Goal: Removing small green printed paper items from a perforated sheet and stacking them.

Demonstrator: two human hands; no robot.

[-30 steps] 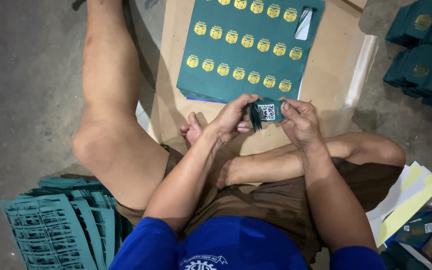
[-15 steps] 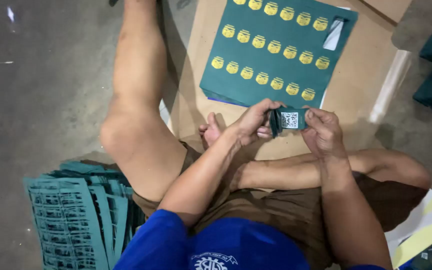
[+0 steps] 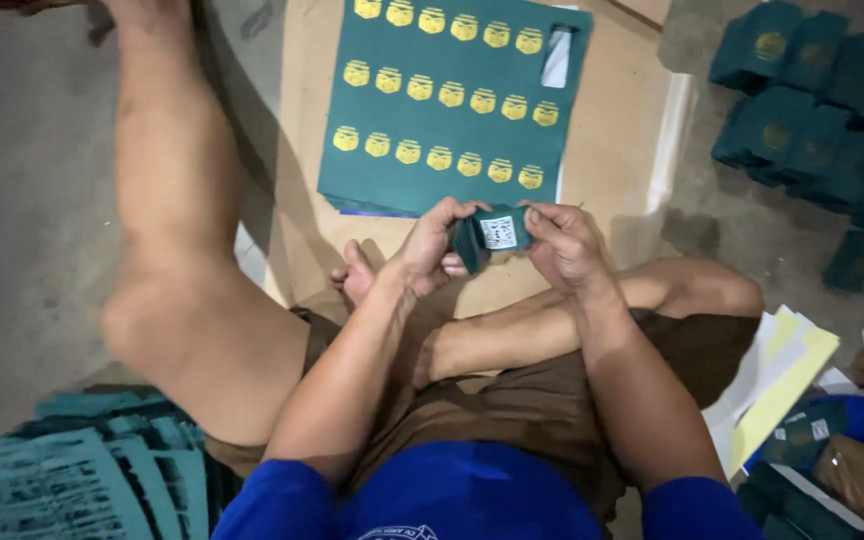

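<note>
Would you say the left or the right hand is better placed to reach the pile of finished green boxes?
Probably the right hand. Both hands hold the small green box, but the pile of green boxes lies on the right side, while the left hand would have to cross over.

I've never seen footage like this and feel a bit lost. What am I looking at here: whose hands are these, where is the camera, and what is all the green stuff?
The camera sits on a person's head and looks down, so you see their own arms, legs and lap as they sit on the floor. There is no machine, only two bare hands. The left hand and the right hand together hold a small dark green box with a white label on one face.

In front of them, on a sheet of brown cardboard, lies a green sheet carrying rows of round yellow stickers. At the top right is a heap of finished green boxes. At the lower left lies a stack of flat green printed cards, and at the lower right some white and yellow paper sheets.
</note>
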